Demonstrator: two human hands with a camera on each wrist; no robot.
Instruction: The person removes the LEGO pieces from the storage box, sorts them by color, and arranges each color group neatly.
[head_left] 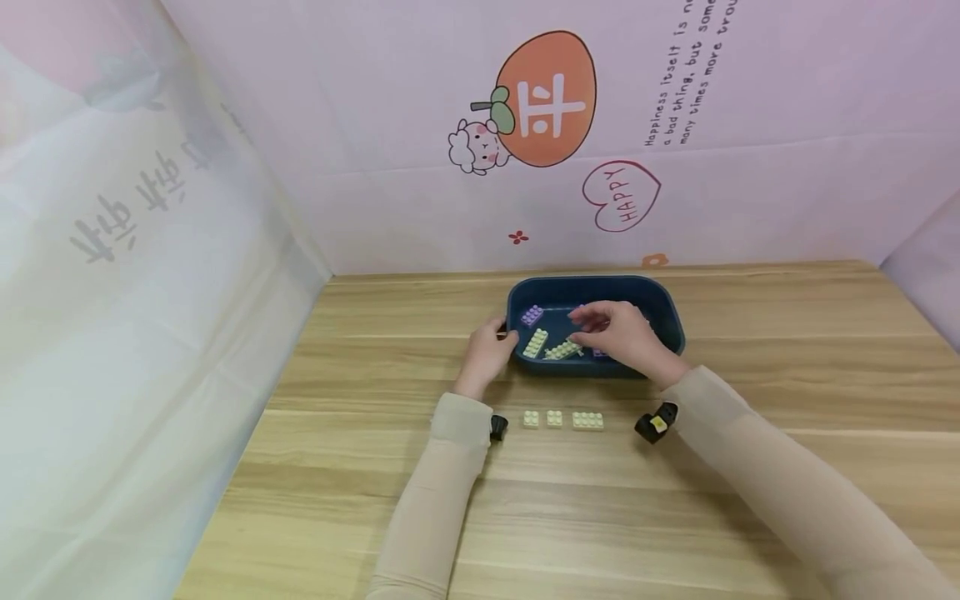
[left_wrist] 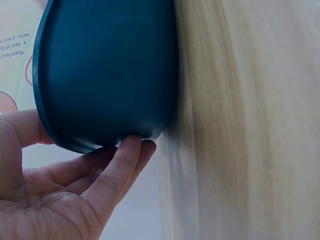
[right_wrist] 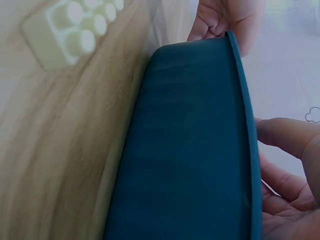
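Observation:
A dark blue plastic basin [head_left: 600, 368] with rounded corners sits on the wooden table. At its left end my left hand [head_left: 486, 354] grips the wall, thumb at the rim and fingers against the outside, as the left wrist view shows. My right hand [head_left: 618, 333] reaches over the front rim into the basin, thumb and fingers parted with nothing seen between them. Below it lie pale yellow building bricks, one at the left [head_left: 536, 343] and a cluster [head_left: 562, 350] near the thumb. A purple brick [head_left: 532, 315] lies toward the back left; other purple bricks are partly hidden by the right hand.
In front of the basin, three pale yellow bricks make a row: a small one [head_left: 531, 419], another small one [head_left: 554, 419] and a longer one [head_left: 588, 421]. A printed cloth [head_left: 420, 217] hangs behind the table, with more cloth [head_left: 150, 333] at the left.

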